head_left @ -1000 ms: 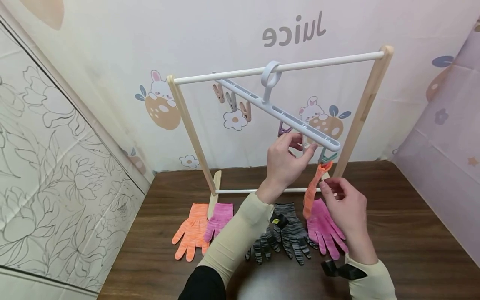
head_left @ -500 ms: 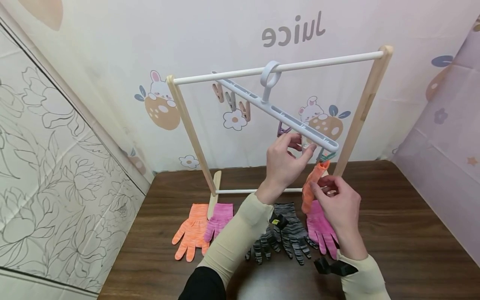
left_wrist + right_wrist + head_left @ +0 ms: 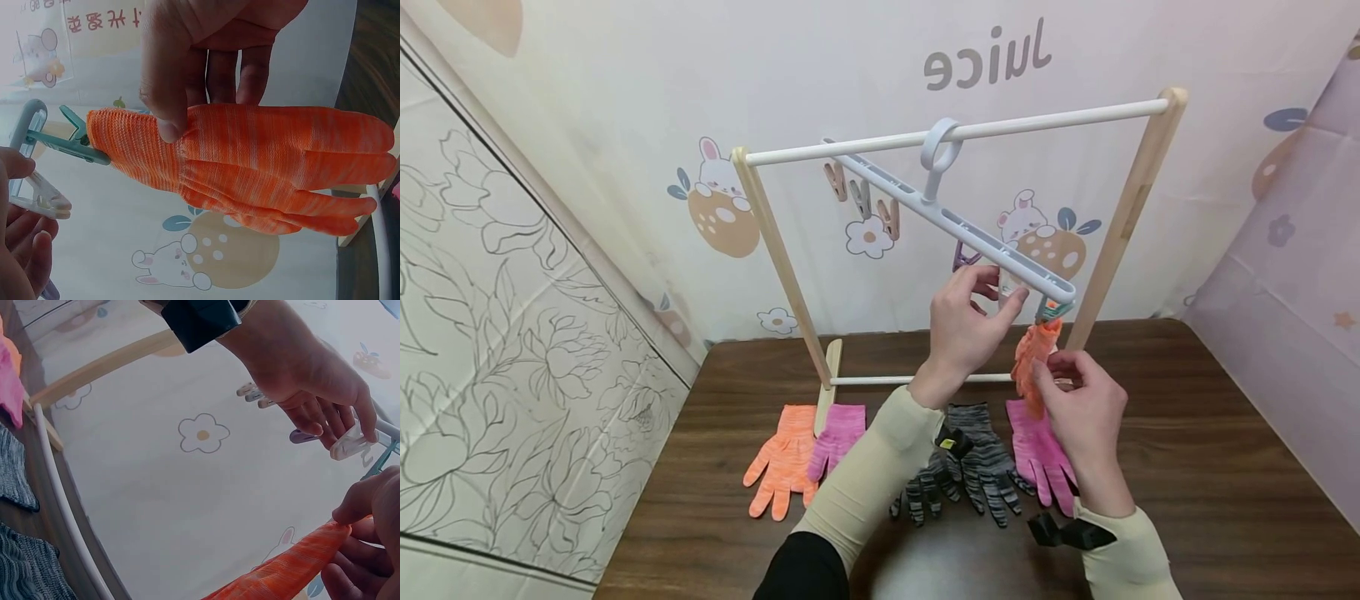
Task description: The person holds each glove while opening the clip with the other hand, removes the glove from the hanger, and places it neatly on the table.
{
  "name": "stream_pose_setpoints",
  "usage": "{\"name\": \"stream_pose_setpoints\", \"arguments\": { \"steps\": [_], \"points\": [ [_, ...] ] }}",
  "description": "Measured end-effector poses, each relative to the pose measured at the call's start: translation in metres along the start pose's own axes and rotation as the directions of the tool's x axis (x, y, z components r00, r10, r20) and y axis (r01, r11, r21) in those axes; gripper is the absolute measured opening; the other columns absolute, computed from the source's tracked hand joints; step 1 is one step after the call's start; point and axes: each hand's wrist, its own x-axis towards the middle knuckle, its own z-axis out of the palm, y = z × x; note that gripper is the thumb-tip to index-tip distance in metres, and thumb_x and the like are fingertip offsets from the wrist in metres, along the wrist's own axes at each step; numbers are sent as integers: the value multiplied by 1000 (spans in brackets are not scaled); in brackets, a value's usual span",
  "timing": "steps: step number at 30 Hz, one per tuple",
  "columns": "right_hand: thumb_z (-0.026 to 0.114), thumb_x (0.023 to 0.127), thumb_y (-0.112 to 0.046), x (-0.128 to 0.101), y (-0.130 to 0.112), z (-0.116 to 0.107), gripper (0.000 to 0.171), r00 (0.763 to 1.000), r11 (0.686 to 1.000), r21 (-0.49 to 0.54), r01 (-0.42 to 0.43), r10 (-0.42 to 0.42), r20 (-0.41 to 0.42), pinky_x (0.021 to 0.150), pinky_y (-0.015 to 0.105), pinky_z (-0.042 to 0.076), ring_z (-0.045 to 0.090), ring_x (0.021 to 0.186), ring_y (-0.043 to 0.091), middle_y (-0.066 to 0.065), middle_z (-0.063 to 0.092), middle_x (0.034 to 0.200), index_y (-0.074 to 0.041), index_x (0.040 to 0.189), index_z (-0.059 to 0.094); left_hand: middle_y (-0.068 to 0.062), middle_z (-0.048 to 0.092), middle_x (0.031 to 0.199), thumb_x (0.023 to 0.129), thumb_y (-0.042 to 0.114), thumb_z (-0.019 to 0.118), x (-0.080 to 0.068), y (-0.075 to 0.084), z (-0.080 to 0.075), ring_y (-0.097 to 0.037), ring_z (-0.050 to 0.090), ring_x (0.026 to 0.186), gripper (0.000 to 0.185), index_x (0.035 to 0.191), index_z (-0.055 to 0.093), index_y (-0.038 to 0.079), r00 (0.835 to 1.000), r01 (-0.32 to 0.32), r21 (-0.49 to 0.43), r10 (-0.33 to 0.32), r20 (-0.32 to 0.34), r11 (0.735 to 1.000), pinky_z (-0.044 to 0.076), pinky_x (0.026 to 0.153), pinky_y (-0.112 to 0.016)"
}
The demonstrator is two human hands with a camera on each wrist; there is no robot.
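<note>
An orange knitted glove (image 3: 250, 150) hangs by its cuff edge from a green clip (image 3: 72, 140) at the near end of a pale hanger (image 3: 977, 240). My right hand (image 3: 1086, 400) pinches the glove near the cuff, thumb in front, as the left wrist view shows. My left hand (image 3: 966, 325) pinches a white clip (image 3: 351, 444) beside the green one. A purple clip (image 3: 304, 436) hangs just behind the left fingers. In the head view the glove is seen nearly edge-on, partly behind my right hand.
The hanger hooks over the white bar of a wooden rack (image 3: 1138, 221). Several bare clips (image 3: 861, 198) hang at its far end. On the table (image 3: 677, 500) lie another orange glove (image 3: 784, 458), two pink gloves (image 3: 1037, 454) and dark striped gloves (image 3: 981, 458).
My right hand has shifted a little left with the orange glove, and the glove has turned and bunched. The hanger's near end has swung slightly left. My left hand has hardly moved.
</note>
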Motion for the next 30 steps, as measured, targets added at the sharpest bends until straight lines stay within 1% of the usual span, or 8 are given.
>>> {"name": "stream_pose_setpoints", "arguments": {
  "steps": [8,12,16,18,21,24,26,30],
  "points": [
    [76,87,-13,-6,-2,2,17,1000,1000,14,11,-11,-11,64,3,43,62,77,6,11,72,88,0,95,71,-6,66,97,87,21,78,-3,-2,-2,-12,64,80,31,109,64,4,1000,14,-10,-14,-6,1000,49,64,-12],
    [75,87,-12,-7,-4,2,16,999,999,36,36,-35,-19,65,3,43,60,77,1,12,72,87,2,94,70,-3,67,95,88,21,76,-5,-2,-3,-9,62,79,26,106,65,5,1000,2,23,-2,-8,1000,48,66,-12],
    [76,87,-11,-8,-5,2,16,999,999,27,28,-28,-17,65,3,43,57,77,-3,12,72,87,1,94,70,-1,68,92,90,20,73,-7,0,-5,-8,62,76,18,102,69,7,1000,-23,23,23,19,999,49,66,-14],
    [77,87,-11,-8,-5,2,15,1000,1000,19,25,-25,-10,65,3,43,59,77,0,11,72,87,0,94,71,0,69,90,92,19,71,-9,1,-5,-7,61,75,14,99,70,7,998,-46,12,46,45,999,50,66,-14],
    [76,87,-11,-9,-7,3,14,999,999,23,37,-37,-8,65,3,43,63,76,12,11,71,86,1,93,70,0,69,88,92,16,70,-11,7,-6,-4,61,74,12,97,72,6,993,-89,-12,90,72,996,49,67,-12],
    [76,87,-9,-9,-10,3,13,998,998,35,55,-54,-15,65,3,43,64,74,21,11,71,84,1,92,70,0,69,89,90,15,71,-12,15,-6,-1,61,74,12,98,72,6,990,-108,-17,109,88,994,48,69,-10],
    [76,87,-9,-9,-11,3,12,998,997,40,63,-63,-20,65,3,43,65,74,23,11,71,84,1,92,71,-1,69,90,89,16,74,-12,20,-5,-3,62,75,14,99,72,5,990,-106,-11,107,97,994,48,71,-10],
    [77,86,-7,-10,-11,4,13,996,996,42,83,-82,-19,65,4,44,65,73,22,12,71,84,2,92,71,-2,69,95,88,20,76,-14,26,-1,-5,64,78,21,102,70,6,990,-63,0,63,125,998,49,72,-12]
  ]
}}
